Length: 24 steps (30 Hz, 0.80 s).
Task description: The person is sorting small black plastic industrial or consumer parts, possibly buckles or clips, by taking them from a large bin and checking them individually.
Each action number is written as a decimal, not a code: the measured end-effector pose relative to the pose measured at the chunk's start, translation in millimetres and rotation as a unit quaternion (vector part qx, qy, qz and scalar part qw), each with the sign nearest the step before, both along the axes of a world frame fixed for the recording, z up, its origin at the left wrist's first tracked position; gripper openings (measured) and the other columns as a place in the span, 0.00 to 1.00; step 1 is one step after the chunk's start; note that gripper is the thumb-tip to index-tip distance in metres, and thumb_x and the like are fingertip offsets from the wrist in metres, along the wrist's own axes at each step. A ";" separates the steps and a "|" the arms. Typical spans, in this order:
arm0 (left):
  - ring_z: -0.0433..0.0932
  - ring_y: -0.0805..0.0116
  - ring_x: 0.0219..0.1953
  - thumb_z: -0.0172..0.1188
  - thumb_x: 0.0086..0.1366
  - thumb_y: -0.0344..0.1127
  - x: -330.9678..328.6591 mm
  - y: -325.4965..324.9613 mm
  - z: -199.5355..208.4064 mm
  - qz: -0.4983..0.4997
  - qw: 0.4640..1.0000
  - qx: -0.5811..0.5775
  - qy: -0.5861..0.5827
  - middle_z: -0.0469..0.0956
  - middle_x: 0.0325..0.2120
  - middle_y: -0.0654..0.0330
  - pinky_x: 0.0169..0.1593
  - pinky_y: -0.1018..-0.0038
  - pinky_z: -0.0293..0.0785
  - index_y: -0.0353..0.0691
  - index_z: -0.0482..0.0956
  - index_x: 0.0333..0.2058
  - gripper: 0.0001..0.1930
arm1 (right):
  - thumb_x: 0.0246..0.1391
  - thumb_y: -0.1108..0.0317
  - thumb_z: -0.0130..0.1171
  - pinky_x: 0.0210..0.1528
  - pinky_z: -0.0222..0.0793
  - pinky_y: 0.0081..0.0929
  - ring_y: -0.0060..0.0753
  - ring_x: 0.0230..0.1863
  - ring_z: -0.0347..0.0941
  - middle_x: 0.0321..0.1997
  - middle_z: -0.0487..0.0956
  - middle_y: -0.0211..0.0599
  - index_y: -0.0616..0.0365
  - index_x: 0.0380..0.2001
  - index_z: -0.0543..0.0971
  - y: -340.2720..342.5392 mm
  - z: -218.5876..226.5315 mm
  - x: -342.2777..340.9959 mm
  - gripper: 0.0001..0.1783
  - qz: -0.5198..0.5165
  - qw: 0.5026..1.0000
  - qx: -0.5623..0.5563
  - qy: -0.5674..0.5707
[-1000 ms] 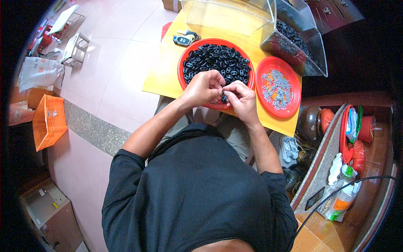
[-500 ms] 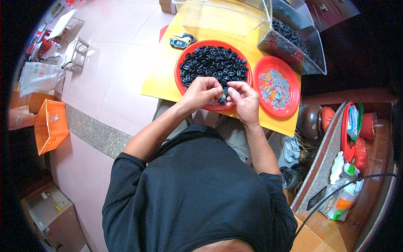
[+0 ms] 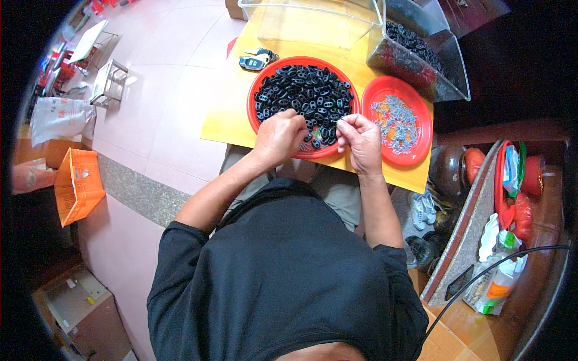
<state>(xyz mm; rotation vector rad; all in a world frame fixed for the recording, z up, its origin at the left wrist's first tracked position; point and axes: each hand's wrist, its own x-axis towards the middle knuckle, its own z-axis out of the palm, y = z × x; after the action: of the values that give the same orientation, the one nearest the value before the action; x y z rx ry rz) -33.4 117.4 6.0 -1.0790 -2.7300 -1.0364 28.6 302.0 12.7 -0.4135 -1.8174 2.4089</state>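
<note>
Fingers of the left hand (image 3: 279, 136) curl inward over the tray's near edge, tips hidden, so I cannot tell whether they hold anything; those of the right hand (image 3: 363, 145) bend into a close pinch by the rim, with any piece between the tips too small to confirm. Beneath them, the yellow worktop (image 3: 224, 122) carries everything within arm's reach. Along its far side stand a clear bin (image 3: 319, 23) and another bin (image 3: 398, 65) of dark parts, probably set back to leave room in front. Nearest the body sits the red tray (image 3: 252, 99), likely for easy picking, its raised rim containing the black pieces (image 3: 306, 89). Just beside it, on the right hand's side, a red plate (image 3: 425, 123) keeps the tiny grey bits (image 3: 398, 123) apart, presumably so the two kinds don't mix.
</note>
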 end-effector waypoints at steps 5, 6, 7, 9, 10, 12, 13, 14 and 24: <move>0.74 0.56 0.31 0.63 0.47 0.38 6.8 13.1 -6.2 -0.005 0.995 -0.080 0.053 0.71 0.24 0.56 0.33 0.63 0.73 0.39 0.74 0.22 0.10 | 0.50 0.72 0.58 0.14 0.63 0.11 0.14 0.14 0.66 0.20 0.74 0.29 0.61 0.26 0.75 -0.2 -1.5 5.3 0.04 -0.009 1.000 0.007 0.003; 0.74 0.56 0.31 0.63 0.46 0.37 6.4 15.0 -8.6 -0.007 0.995 -0.086 0.050 0.70 0.24 0.56 0.33 0.62 0.72 0.39 0.74 0.22 0.10 | 0.50 0.72 0.58 0.14 0.63 0.11 0.14 0.14 0.66 0.20 0.74 0.29 0.61 0.26 0.75 0.3 -1.4 6.6 0.04 -0.011 1.000 0.006 0.003; 0.74 0.55 0.31 0.63 0.46 0.36 5.6 16.5 -10.3 -0.009 0.995 -0.092 0.048 0.70 0.23 0.55 0.33 0.62 0.72 0.38 0.74 0.22 0.10 | 0.51 0.73 0.57 0.15 0.63 0.11 0.14 0.15 0.66 0.20 0.74 0.29 0.61 0.27 0.75 0.9 -1.3 7.9 0.03 -0.006 1.000 0.013 0.002; 0.74 0.55 0.31 0.64 0.46 0.36 3.5 17.3 -12.0 -0.010 0.997 -0.076 0.032 0.70 0.23 0.55 0.33 0.62 0.72 0.38 0.73 0.23 0.10 | 0.51 0.73 0.56 0.16 0.64 0.11 0.14 0.15 0.67 0.21 0.74 0.30 0.61 0.27 0.75 1.9 -1.0 9.5 0.03 -0.003 1.000 0.018 0.001; 0.74 0.55 0.31 0.64 0.45 0.35 3.0 17.5 -12.0 -0.010 0.998 -0.060 0.016 0.70 0.23 0.55 0.33 0.62 0.72 0.38 0.73 0.23 0.10 | 0.51 0.73 0.56 0.16 0.64 0.11 0.14 0.15 0.67 0.21 0.74 0.29 0.61 0.27 0.75 2.0 -0.6 10.0 0.03 -0.006 1.000 0.019 0.003; 0.74 0.55 0.31 0.64 0.45 0.34 3.3 18.5 -9.7 -0.009 0.998 -0.051 0.020 0.71 0.23 0.55 0.33 0.62 0.71 0.38 0.72 0.23 0.10 | 0.51 0.74 0.56 0.16 0.64 0.11 0.14 0.15 0.67 0.21 0.74 0.29 0.61 0.27 0.75 2.6 -1.0 11.2 0.03 -0.011 1.000 0.018 0.004; 0.74 0.55 0.32 0.64 0.45 0.33 3.5 18.8 -8.7 -0.006 0.999 -0.041 0.024 0.71 0.24 0.55 0.33 0.62 0.71 0.38 0.72 0.23 0.10 | 0.51 0.74 0.56 0.16 0.64 0.11 0.14 0.16 0.67 0.21 0.74 0.29 0.61 0.27 0.75 2.9 -1.4 11.9 0.03 -0.012 1.000 0.019 0.005; 0.74 0.55 0.32 0.64 0.45 0.33 3.5 18.9 -8.9 -0.007 0.999 -0.042 0.024 0.71 0.24 0.55 0.33 0.62 0.71 0.38 0.72 0.23 0.10 | 0.51 0.74 0.56 0.17 0.64 0.11 0.14 0.16 0.67 0.21 0.74 0.29 0.61 0.27 0.75 3.1 -1.8 12.2 0.02 -0.013 1.000 0.020 0.005; 0.78 0.75 0.29 0.60 0.52 0.20 2.8 6.0 -2.5 0.015 0.930 0.208 -0.304 0.77 0.26 0.60 0.31 0.80 0.75 0.32 0.73 0.33 0.09 | 0.51 0.74 0.56 0.17 0.63 0.11 0.14 0.16 0.67 0.21 0.74 0.29 0.61 0.27 0.74 -2.7 -7.4 13.9 0.02 -0.005 1.000 0.012 0.008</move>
<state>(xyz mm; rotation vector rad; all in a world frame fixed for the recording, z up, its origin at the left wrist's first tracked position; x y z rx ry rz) -30.5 123.4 3.5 -0.7287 -2.6836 -2.1185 42.5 299.3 5.4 -0.3981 -1.8315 2.3744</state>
